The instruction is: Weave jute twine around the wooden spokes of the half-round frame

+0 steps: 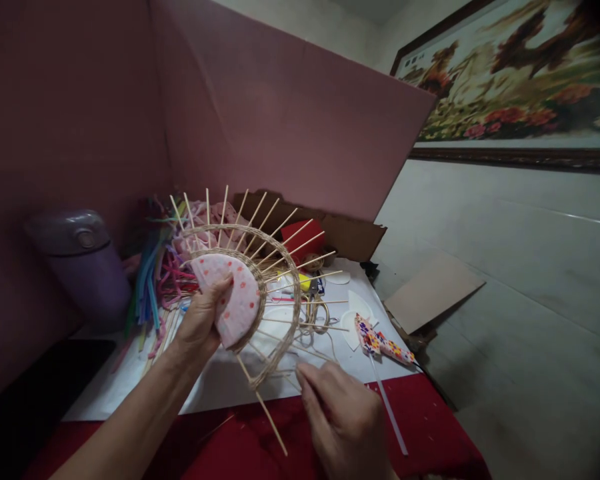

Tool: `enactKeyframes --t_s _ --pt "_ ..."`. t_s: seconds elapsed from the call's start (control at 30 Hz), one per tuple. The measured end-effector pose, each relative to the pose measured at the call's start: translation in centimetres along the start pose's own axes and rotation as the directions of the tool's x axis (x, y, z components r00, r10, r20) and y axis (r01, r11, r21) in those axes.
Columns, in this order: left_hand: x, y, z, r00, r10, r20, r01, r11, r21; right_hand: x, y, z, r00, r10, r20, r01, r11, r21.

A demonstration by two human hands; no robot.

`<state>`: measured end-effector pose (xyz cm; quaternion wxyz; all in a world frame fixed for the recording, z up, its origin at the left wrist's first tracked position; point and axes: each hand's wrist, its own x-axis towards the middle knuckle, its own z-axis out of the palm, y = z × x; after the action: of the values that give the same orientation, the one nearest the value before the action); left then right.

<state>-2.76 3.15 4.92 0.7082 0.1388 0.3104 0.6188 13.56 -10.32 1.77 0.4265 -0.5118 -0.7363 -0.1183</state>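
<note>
My left hand (pixel 201 319) grips a half-woven fan-shaped piece (pixel 240 293): a pink dotted fabric semicircle with thin wooden sticks spreading out and twine woven around them. My thumb presses on the pink fabric. My right hand (pixel 337 413) is low at the front, fingers pinched near the lower sticks and the loose twine; what it pinches is too thin to make out.
A white sheet (pixel 220 380) lies on a red cloth (pixel 420 427). Coloured straws (pixel 150 287), a purple flask (pixel 87 263), twine coil (pixel 317 313), a floral paper piece (pixel 383 343), cardboard (pixel 433 290) and pink partition boards (pixel 280 113) surround the work.
</note>
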Motion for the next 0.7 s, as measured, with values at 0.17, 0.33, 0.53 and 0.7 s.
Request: enactKeyframes --t_s 0.17,0.33,0.53,0.7 --pt "0.5 0.2 0.0 0.996 0.076 0.044 -0.079 0.993 0.083 -0.1 0.4 -0.5 0.993 0.117 -0.028 -0.114 0.989 0.093" --pt "0.4 -0.2 -0.1 0.985 0.159 0.070 -0.166 0.979 0.119 -0.2 -0.5 -0.1 0.996 0.081 -0.034 -0.078 0.994 0.075" --pt "-0.3 -1.2 0.1 0.968 0.247 0.045 -0.248 0.969 0.009 -0.8 -1.5 1.8 0.998 0.053 -0.021 -0.051 0.995 0.091" --pt "-0.8 -1.3 0.6 0.962 0.273 0.025 -0.271 0.959 -0.080 -1.9 -1.2 3.3 0.999 0.010 -0.042 -0.007 0.998 0.066"
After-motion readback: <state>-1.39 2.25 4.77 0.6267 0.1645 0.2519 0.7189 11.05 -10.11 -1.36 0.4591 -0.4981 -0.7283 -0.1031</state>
